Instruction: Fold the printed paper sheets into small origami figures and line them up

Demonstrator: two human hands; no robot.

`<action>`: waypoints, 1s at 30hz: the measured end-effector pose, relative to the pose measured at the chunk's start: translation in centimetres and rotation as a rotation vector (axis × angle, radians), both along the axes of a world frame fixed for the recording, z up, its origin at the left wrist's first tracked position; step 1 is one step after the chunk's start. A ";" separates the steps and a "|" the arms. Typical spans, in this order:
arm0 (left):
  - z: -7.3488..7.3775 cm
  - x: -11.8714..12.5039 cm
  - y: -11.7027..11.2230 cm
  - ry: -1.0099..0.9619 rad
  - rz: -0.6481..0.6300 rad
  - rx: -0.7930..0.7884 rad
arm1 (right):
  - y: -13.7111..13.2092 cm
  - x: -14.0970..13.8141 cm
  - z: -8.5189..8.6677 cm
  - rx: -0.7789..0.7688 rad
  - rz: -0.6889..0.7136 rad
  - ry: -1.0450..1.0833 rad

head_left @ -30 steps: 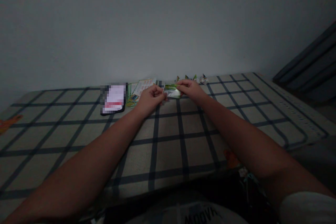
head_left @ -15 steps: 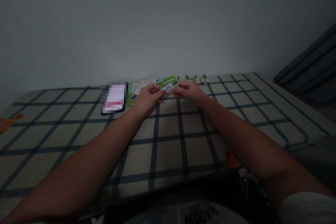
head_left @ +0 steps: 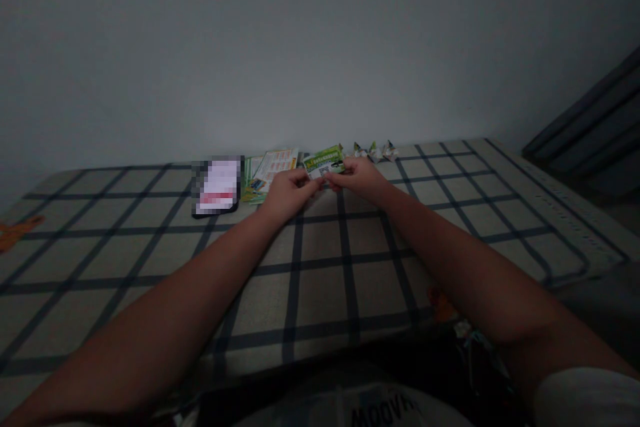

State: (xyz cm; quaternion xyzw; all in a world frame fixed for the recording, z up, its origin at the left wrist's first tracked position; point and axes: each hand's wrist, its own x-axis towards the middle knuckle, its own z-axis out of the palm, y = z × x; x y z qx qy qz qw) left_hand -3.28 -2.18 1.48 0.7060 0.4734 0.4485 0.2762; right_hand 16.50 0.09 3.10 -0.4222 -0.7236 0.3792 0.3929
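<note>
A small green and white printed paper card (head_left: 323, 159) with a QR code is held up between my two hands. My left hand (head_left: 291, 192) pinches its lower left edge with thumb and fingers. At its lower right edge, my right hand (head_left: 359, 177) is closed on the same card. Left of my left hand lies a pile of printed leaflets (head_left: 270, 170), green at the edges. Several small folded paper pieces (head_left: 375, 151) with pointed tips stand beyond my right hand.
A phone (head_left: 217, 185) with a lit, blurred screen lies left of the leaflets. The checked tablecloth (head_left: 320, 280) runs back to a plain grey wall (head_left: 320, 47). Dark slatted panels (head_left: 590, 113) stand at the far right.
The card has shifted slightly to the right and turned a little. My left hand has moved right along its lower edge, closer to my right hand, uncovering more of the leaflets.
</note>
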 end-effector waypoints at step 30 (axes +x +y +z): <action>0.7 -0.3 0.0 0.142 0.064 0.167 | -0.7 0.2 0.9 0.174 0.000 -0.107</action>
